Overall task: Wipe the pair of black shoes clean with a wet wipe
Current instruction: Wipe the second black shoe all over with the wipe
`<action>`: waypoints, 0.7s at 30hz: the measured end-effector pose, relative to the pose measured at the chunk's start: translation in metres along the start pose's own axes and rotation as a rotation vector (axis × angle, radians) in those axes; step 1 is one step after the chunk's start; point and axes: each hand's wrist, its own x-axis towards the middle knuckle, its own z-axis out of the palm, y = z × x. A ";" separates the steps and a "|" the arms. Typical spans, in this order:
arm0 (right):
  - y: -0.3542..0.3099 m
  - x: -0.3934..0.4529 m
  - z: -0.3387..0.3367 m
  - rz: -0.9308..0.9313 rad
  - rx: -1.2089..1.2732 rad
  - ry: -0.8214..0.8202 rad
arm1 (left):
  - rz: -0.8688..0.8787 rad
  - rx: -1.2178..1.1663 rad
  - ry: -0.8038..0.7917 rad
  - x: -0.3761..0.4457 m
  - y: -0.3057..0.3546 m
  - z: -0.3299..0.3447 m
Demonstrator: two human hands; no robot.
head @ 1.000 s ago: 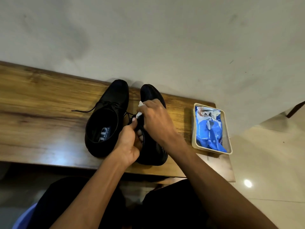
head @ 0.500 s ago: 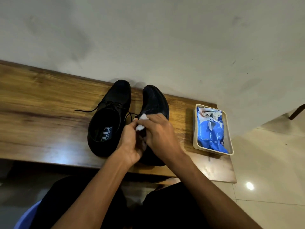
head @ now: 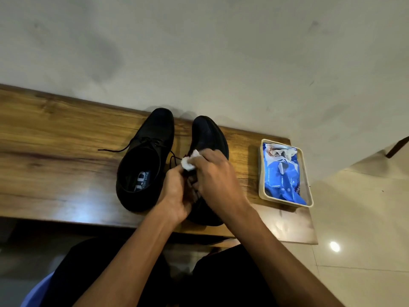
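Observation:
Two black shoes stand side by side on a wooden bench. The left shoe is upright with loose laces and a printed insole showing. The right shoe has its toe pointing to the wall; both hands cover its middle and heel. My right hand holds a crumpled white wet wipe against the shoe's inner side near the laces. My left hand grips the right shoe's inner rear side, fingers curled at its opening.
A cream tray at the bench's right end holds a blue wet wipe pack with a wipe sticking out of it. A grey wall rises right behind the bench. Pale tiled floor lies to the right. My dark-clad knees are below the bench edge.
My right hand slid with the wipe from the shoe's toe area back toward the laces. The left hand kept its grip on the shoe.

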 end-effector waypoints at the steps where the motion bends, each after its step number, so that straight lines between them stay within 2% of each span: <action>1: 0.002 -0.015 -0.001 0.001 0.062 0.036 | -0.012 0.004 0.006 0.001 0.001 -0.001; 5: 0.002 -0.075 -0.003 -0.028 0.215 0.117 | -0.003 0.040 0.054 0.001 0.005 -0.001; 9: 0.003 -0.106 0.004 -0.119 0.322 0.078 | 0.037 0.068 0.093 0.004 0.002 -0.006; 13: 0.016 -0.089 0.006 -0.130 0.372 0.023 | 0.024 0.224 -0.008 -0.004 0.001 -0.007; 18: 0.017 -0.068 0.011 -0.040 0.459 0.021 | 0.235 0.613 -0.027 -0.013 -0.001 -0.025; 21: 0.022 -0.058 0.012 -0.046 0.427 0.063 | 0.284 0.628 -0.028 -0.014 -0.005 -0.031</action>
